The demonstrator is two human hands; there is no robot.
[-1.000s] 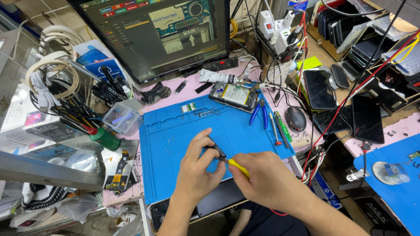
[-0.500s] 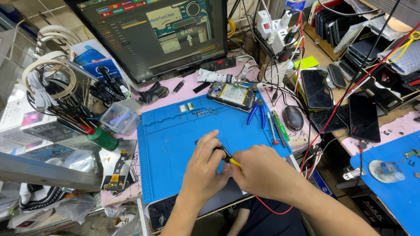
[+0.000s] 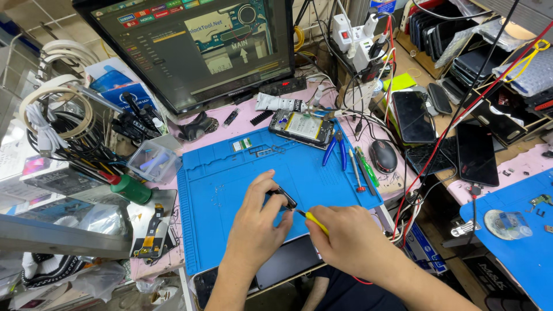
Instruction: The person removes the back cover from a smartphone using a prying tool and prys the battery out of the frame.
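A crowded repair tabletop (image 3: 403,190), pink where it shows, carries a blue rubbery mat (image 3: 230,190) with moulded ridges and small trays along its far edge. Behind the mat stands a large dark monitor (image 3: 196,46) showing a board diagram. Left of it are coiled white cables (image 3: 52,109), a clear plastic box (image 3: 152,161) and a green-bodied bottle with a red cap (image 3: 128,187). At the mat's far edge lies an opened phone (image 3: 300,128), its insides up, with blue-handled pliers (image 3: 335,148) just beside it and a black mouse (image 3: 383,155) to the right. Several dark, glossy phones (image 3: 476,152) lie further right, crossed by red and black wires.

Over the near middle of the mat, the left hand (image 3: 253,227) pinches a small black part (image 3: 283,197) between thumb and fingertips, fingers narrow and closed on it, just above the mat. The right hand (image 3: 351,242) is curled tight round a thin screwdriver (image 3: 314,222) with a yellow handle; its metal tip meets the part at the left fingertips. The two hands sit close together, almost touching. A flat dark phone (image 3: 282,268), screen up, lies under the wrists at the tabletop's near edge.
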